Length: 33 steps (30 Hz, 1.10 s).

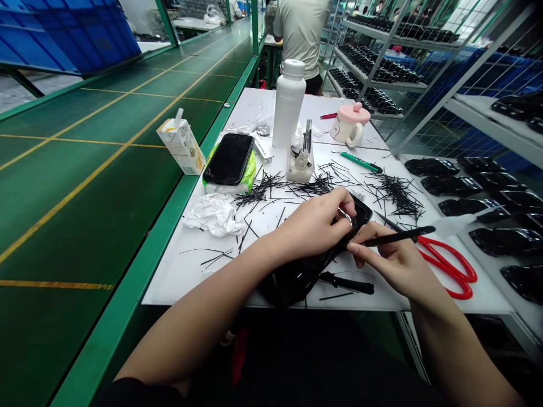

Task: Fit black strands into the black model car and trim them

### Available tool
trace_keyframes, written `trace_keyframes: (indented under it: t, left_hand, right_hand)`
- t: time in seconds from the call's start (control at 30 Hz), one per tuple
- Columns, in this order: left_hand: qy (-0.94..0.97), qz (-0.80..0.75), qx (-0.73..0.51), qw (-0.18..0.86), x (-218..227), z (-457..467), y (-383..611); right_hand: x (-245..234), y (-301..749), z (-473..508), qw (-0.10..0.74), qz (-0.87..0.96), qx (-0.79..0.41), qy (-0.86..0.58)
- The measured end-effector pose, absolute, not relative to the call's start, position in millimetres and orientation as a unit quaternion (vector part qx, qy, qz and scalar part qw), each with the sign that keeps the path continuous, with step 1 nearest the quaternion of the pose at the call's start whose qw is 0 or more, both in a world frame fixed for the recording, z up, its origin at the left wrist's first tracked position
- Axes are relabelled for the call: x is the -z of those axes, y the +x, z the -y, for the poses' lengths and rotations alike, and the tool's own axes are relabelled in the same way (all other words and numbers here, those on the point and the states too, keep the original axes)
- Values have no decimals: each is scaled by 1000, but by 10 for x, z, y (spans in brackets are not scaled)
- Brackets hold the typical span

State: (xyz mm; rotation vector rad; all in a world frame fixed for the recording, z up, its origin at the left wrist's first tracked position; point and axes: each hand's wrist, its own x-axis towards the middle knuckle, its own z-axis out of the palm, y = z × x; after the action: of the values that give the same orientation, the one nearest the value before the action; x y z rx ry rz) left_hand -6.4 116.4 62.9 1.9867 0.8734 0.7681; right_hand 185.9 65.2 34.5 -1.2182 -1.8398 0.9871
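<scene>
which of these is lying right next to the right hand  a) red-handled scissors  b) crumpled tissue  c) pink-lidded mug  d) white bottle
a, the red-handled scissors lie on the white worktop just beside the right hand, with their red loops showing past it.

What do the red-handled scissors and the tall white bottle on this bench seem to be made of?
The red-handled scissors have loops of glossy moulded plastic, judging by their smooth shine; the blades look like bright metal, though glare hides detail. The tall white bottle looks like opaque plastic with a soft satin finish, going by its even surface.
</scene>
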Motion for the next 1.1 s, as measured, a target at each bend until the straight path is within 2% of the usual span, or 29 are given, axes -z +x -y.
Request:
trace_keyframes:
  t: [0.53, 0.63, 0.7, 0.77, 0.83, 0.9, 1.03, 1.1]
  left_hand:
    - [796, -354, -290, 397, -640, -1171, -67]
    - [793, -356, -290, 401, -640, -1173, -66]
    - [790, -358, -290, 404, -643, -1168, -65]
    - [788, -362, -287, 408, -649, -1163, -63]
    - [785, -365, -285, 411, -657, -1162, -66]
    - [782, -368, -284, 414, -665, -1169, -73]
    - [775, -376, -295, 414, -675, -1202, -99]
    - [771, -382, -296, 415, -676, -1214, -111]
  right_hand:
    - [-379, 1781, -619, 310, 725, -357, -502]
    - [-396, 1828, -606, 345, 708, -375, -489]
    - [-444, 1939, -602, 406, 674, -378, -489]
    - [-512, 2114, -621, 470, 631, -356, -503]
    - [-572, 2317, -673, 487, 615, -316, -535]
    - [-591, 2490, -754, 417, 644, -268, -584]
    - [-505, 2629, -946, 124, 757, -192, -612]
    - [-491, 2609, -1056, 14, 790, -174, -588]
